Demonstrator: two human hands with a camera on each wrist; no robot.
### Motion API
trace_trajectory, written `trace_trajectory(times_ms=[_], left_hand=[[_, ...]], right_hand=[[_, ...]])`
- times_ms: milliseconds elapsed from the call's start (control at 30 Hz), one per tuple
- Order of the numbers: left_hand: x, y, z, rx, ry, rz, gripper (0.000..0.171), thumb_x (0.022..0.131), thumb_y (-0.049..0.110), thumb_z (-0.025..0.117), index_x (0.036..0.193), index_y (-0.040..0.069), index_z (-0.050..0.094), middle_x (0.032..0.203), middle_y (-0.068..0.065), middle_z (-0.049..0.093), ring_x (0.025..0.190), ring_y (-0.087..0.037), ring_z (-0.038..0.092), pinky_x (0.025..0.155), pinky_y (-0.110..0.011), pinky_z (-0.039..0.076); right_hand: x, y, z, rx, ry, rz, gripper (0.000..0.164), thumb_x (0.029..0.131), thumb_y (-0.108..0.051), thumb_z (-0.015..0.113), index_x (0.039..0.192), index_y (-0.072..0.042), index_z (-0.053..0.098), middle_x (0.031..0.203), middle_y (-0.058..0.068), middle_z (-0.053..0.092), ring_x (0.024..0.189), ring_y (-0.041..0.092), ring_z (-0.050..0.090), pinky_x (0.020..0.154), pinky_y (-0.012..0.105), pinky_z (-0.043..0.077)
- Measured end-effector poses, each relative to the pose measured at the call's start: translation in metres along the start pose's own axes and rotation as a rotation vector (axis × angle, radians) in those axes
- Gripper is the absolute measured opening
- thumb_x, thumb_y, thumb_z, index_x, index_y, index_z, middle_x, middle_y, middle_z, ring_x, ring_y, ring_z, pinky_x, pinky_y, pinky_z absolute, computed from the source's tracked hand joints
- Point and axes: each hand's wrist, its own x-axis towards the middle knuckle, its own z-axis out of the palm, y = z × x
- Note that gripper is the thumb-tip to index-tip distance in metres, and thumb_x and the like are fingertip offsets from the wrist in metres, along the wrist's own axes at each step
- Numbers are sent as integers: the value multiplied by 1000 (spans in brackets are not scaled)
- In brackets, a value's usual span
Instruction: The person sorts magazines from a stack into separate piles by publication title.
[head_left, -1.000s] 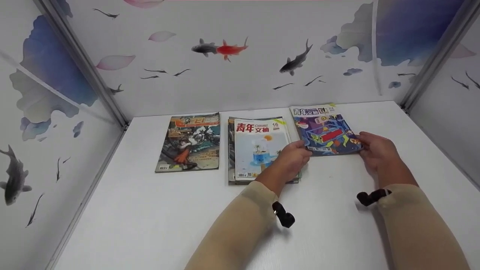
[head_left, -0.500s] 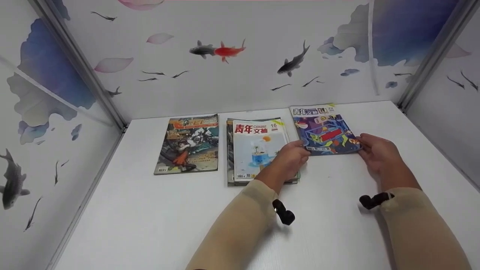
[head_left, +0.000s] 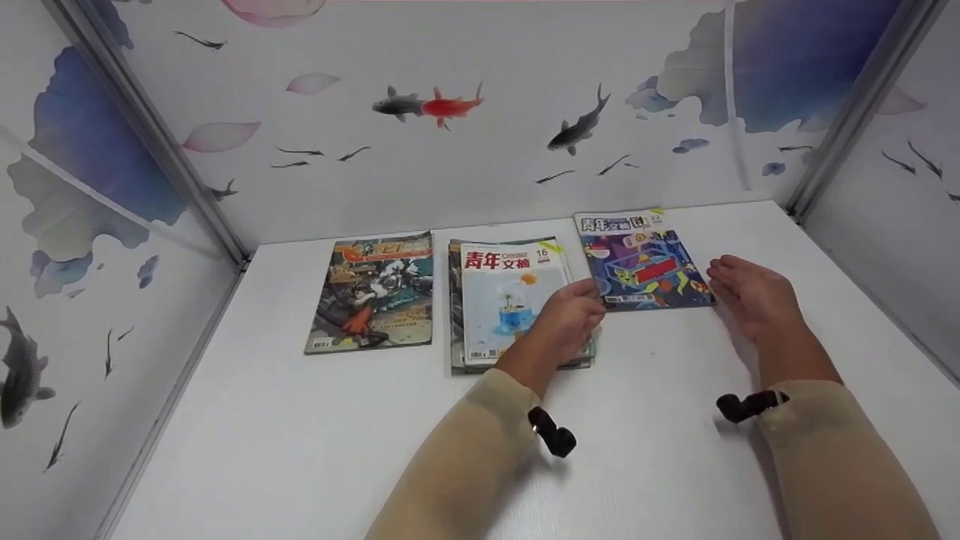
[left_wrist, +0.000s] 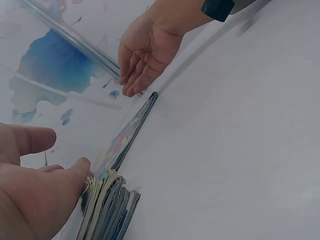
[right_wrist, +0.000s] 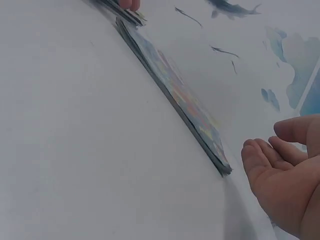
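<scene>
A magazine with a colourful dark blue cover point(head_left: 649, 262) lies flat at the back right of the white table. My left hand point(head_left: 568, 319) is over the right side of a magazine stack point(head_left: 491, 300), its fingertips near the blue magazine's left edge; whether they touch it I cannot tell. Off the magazine's right edge, my right hand point(head_left: 757, 296) is held with its fingers loosely bent and nothing in them. A small gap separates this hand from the magazine point(right_wrist: 185, 107) in the right wrist view. The stack's page edges point(left_wrist: 107, 210) show below the left hand in the left wrist view.
Left of the stack lies another magazine, with an orange title band and a figure in red point(head_left: 371, 292). White panels with painted fish point(head_left: 427, 105) enclose the table point(head_left: 300, 450) at the back and sides. A small black device point(head_left: 551, 433) sits at each wrist.
My right hand has let go of the blue magazine's right edge and drawn slightly away. The left hand has loosened at its left edge. The magazines stay in place while the view shifts slightly.
</scene>
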Motion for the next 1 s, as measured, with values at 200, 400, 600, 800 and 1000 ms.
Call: trace_trajectory(times_ms=[200,400,600,800,1000], left_hand=[[-11,5,-16,-21,-18,43,68,99,-9,54,164,4,40,168,-13,47,158,-32,44,129,-44,39],[-23,12,-44,-5,-9,89,67,102,-4,55,166,4,36,169,-13,46,159,-29,43,129,-40,39],[-40,26,-72,54,2,141,65,106,0,52,167,6,34,170,-11,45,159,-27,43,131,-41,36],[-58,42,-104,118,29,185,63,107,1,52,167,7,33,171,-11,44,159,-27,43,133,-42,34],[-71,53,-141,138,94,225,65,107,1,53,168,4,31,171,-14,42,160,-29,41,133,-43,34]], right_hand=[[-10,3,22,-58,-93,-69,74,103,-26,73,167,-12,39,143,-3,63,126,6,69,110,20,54],[-22,9,56,-133,-160,-90,69,103,-30,74,162,-11,46,133,-2,67,125,14,68,106,21,57],[-34,18,93,-216,-235,-149,59,104,-31,71,157,-12,55,138,0,67,121,11,71,103,17,57],[-41,26,123,-206,-280,-168,52,105,-29,71,153,-10,59,136,0,71,121,12,73,104,19,57],[-45,33,143,-231,-297,-143,51,106,-31,69,153,-13,60,147,5,68,125,15,73,106,22,57]])
